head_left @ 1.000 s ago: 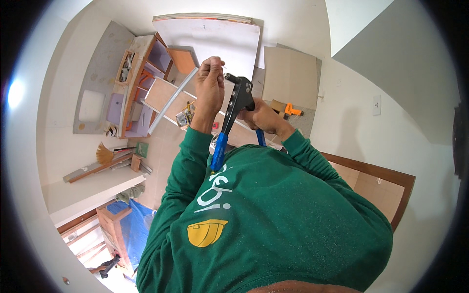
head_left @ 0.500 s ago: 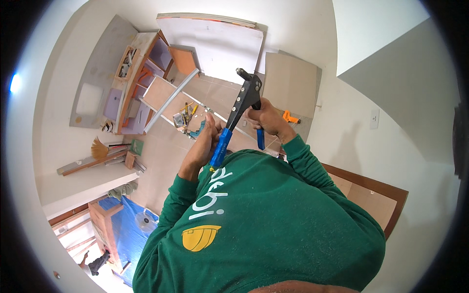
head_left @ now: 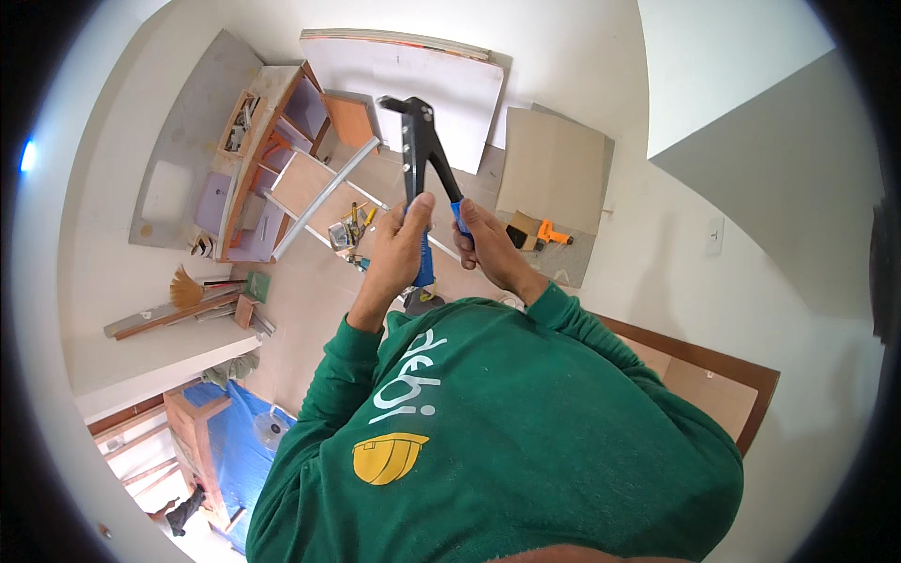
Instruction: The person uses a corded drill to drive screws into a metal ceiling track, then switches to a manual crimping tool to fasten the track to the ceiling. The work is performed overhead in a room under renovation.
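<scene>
Both of my hands hold a black hand riveter [head_left: 418, 131] with blue handle grips, raised upright in front of my chest, its nose toward the upper left. My left hand [head_left: 399, 244] is closed round the left handle, thumb along its front. My right hand [head_left: 493, 249] is closed on the right handle, whose blue grip shows above my fingers. Beyond my hands, a wooden board [head_left: 300, 183] lies on the floor with a grey metal strip [head_left: 327, 197] across it and a cluster of small tools [head_left: 347, 235] beside it.
A wooden cabinet [head_left: 272, 98] stands at upper left, white panels [head_left: 413, 66] lean on the back wall. Cardboard [head_left: 549, 169] and an orange tool [head_left: 554, 235] lie at right. A broom [head_left: 185, 286], blue sheeting [head_left: 235, 441] and another person [head_left: 178, 516] appear lower left.
My left hand has come down from beside the tool's head and now holds its left handle. The riveter has swung more upright, its head moving left and up, and both grips are held.
</scene>
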### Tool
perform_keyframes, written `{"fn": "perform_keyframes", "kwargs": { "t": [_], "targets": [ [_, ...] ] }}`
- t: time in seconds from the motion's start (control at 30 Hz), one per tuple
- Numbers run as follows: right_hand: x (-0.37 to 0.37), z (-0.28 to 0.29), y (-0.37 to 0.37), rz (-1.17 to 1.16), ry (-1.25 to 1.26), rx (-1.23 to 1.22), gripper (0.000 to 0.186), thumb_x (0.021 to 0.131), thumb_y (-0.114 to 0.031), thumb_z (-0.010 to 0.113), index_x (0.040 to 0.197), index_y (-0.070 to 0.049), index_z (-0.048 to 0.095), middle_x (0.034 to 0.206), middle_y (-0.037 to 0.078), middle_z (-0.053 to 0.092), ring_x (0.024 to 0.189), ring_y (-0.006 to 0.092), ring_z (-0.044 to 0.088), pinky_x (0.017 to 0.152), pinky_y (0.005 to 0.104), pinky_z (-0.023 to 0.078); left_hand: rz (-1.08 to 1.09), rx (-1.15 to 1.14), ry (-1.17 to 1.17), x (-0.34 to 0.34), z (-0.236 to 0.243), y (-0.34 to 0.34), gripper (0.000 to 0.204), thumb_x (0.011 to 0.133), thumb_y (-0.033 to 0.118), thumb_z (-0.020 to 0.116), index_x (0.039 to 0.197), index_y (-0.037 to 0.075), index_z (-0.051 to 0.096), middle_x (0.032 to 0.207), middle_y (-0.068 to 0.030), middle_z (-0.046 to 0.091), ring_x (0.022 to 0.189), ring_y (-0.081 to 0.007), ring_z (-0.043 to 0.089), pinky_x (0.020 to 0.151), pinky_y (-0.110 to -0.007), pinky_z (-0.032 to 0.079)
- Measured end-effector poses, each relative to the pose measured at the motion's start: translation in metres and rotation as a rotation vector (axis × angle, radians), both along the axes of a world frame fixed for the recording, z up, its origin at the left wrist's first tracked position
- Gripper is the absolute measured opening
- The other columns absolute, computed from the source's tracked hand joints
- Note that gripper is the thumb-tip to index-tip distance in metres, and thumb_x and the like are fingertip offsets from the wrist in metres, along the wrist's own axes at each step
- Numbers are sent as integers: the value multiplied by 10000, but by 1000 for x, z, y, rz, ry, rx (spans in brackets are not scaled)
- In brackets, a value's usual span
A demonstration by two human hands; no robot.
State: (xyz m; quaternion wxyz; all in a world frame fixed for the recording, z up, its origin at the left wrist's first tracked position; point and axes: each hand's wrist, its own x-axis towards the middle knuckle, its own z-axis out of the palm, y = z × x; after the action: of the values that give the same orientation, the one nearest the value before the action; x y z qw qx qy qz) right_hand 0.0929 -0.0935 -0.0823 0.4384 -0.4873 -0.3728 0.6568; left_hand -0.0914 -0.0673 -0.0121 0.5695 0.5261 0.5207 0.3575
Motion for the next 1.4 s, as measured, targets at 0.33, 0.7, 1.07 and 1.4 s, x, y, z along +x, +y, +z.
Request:
{"fn": "perform_keyframes", "kwargs": {
  "t": [0.33,0.7,1.07,1.4],
  "targets": [
    [25,-43,7,80,-550,339,363,1103,-350,571,1144,11,577,878,226,602,822,386,625,749,482,504,-90,-63,124,-14,-12,1,495,1102,504,528,854,80,594,737,19,520,649,-81,514,556,-257,413],
    [24,-65,11,396,-530,139,377,1108,-343,524,1088,14,644,798,123,673,706,214,673,671,390,546,-77,168,251,5,-25,-25,557,1090,483,562,862,-20,629,642,-12,522,608,-123,514,535,-355,405],
    [20,-46,-30,407,-139,23,414,1087,-393,591,1062,6,696,860,116,732,806,231,698,755,397,558,-115,11,181,2,-17,-23,515,1107,444,556,838,10,629,699,-35,566,627,-108,524,567,-322,421],
    [35,-23,-26,465,-399,156,385,1100,-327,567,1104,38,688,914,145,759,867,222,733,815,395,593,-160,35,272,11,-21,-11,520,1112,498,529,821,73,600,712,18,527,642,-73,477,575,-287,363]
  ]
}}
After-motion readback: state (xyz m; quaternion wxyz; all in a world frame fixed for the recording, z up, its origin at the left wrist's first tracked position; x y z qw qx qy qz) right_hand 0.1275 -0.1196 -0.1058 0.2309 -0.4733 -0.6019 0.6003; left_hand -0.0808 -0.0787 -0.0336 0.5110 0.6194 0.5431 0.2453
